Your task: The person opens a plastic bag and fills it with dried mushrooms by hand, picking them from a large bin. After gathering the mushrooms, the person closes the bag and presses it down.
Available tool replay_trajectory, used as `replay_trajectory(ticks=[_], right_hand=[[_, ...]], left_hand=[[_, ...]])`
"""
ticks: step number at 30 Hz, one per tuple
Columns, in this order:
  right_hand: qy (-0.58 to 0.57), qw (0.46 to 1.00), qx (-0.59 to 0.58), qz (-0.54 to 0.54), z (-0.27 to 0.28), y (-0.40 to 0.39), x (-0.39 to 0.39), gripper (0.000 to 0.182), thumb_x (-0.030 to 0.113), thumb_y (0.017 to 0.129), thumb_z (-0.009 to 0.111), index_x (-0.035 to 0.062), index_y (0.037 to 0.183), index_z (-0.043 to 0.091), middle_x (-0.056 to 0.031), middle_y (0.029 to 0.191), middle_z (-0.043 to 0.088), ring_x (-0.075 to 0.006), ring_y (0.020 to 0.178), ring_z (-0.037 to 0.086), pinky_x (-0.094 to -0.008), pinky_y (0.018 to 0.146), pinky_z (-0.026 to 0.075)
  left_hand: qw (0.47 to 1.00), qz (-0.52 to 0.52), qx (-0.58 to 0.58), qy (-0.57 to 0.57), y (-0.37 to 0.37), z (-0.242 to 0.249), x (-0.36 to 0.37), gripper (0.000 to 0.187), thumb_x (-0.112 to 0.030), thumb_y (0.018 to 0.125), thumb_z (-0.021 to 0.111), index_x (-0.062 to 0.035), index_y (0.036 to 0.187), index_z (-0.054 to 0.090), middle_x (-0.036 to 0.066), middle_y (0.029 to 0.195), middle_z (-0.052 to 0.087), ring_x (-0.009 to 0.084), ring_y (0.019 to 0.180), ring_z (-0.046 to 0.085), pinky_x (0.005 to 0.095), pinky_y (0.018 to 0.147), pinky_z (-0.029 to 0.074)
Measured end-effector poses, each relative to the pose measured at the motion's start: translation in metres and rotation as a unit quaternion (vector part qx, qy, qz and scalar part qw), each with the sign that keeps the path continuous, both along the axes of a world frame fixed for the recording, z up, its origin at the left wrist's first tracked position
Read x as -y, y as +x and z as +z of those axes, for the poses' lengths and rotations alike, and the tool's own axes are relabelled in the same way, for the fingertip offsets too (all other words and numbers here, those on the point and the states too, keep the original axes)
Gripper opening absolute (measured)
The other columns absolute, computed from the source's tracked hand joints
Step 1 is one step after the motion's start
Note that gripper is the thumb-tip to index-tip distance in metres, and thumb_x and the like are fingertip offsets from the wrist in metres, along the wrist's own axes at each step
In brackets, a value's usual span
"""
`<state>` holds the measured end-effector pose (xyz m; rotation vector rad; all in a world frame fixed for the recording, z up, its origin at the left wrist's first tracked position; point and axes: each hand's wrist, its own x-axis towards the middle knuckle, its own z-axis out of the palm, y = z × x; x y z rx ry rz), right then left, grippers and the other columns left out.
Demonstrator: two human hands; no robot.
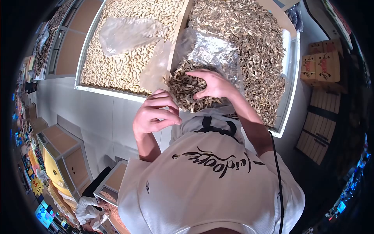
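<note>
Head view looks straight down over a white shirt at two bare hands working at a market bin. The right hand [213, 84] is cupped, fingers curled around a heap of small dried fish [187, 91] that it presses toward the mouth of a clear plastic bag [210, 48]. The left hand [154, 115] sits just beside it, fingers bent and pinched together (on the bag's thin edge, as far as I can tell, though the film itself is hard to make out there). The bag lies over the bin of dried fish [261, 50], close to the wooden divider [179, 27] that separates it from the bin of peanuts [128, 50], where another loose bag [126, 33] rests. I judge the risk to be spillage: the handful is piled high at the bin's front rim [117, 93], so if the bag mouth sags or the pinch slips, fish could drop onto the shirt or floor.
</note>
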<state>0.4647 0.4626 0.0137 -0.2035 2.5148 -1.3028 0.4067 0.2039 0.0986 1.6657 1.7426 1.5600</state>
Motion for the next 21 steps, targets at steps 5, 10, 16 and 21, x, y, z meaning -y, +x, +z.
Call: replay_trajectory(ticks=[5, 10, 16, 21], right_hand=[[0.012, 0.996, -0.040, -0.073, -0.005, 0.005, -0.012, 0.067, 0.033, 0.077, 0.083, 0.0097, 0.136, 0.061, -0.0194, 0.132, 0.064, -0.0355, 0.122, 0.061, -0.0432, 0.107, 0.045], [0.115, 0.989, -0.038, -0.084, -0.035, 0.019, 0.007, 0.063, 0.033, 0.085, 0.078, 0.0150, 0.141, 0.055, -0.0248, 0.143, 0.052, -0.0406, 0.137, 0.045, -0.0483, 0.115, 0.036], [0.096, 0.982, -0.027, -0.162, -0.055, 0.023, -0.014, 0.056, 0.028, 0.088, 0.075, 0.0104, 0.138, 0.057, -0.0238, 0.143, 0.052, -0.0403, 0.133, 0.049, -0.0474, 0.115, 0.036], [0.094, 0.963, -0.074, -0.241, -0.053, 0.035, -0.048, 0.049, 0.031, 0.087, 0.076, 0.0072, 0.128, 0.064, -0.0184, 0.130, 0.063, -0.0352, 0.123, 0.059, -0.0433, 0.107, 0.045]], left_hand=[[1.000, -0.013, 0.010, 0.005, -0.003, -0.005, -0.004, 0.015, -0.015, 0.067, 0.086, -0.0105, 0.079, 0.077, 0.001, 0.080, 0.067, 0.0205, 0.073, 0.060, 0.0360, 0.075, 0.042], [1.000, -0.016, 0.005, 0.002, -0.004, -0.005, -0.007, 0.015, -0.015, 0.068, 0.086, -0.0103, 0.079, 0.077, 0.002, 0.080, 0.067, 0.0204, 0.073, 0.060, 0.0366, 0.076, 0.042], [1.000, -0.014, 0.013, 0.003, -0.002, -0.005, -0.002, 0.016, -0.015, 0.068, 0.086, -0.0102, 0.080, 0.077, 0.002, 0.081, 0.067, 0.0201, 0.074, 0.061, 0.0369, 0.077, 0.042], [1.000, -0.015, 0.009, 0.005, 0.000, -0.006, -0.005, 0.017, -0.015, 0.068, 0.086, -0.0098, 0.080, 0.077, 0.002, 0.080, 0.067, 0.0203, 0.074, 0.061, 0.0367, 0.077, 0.042]])
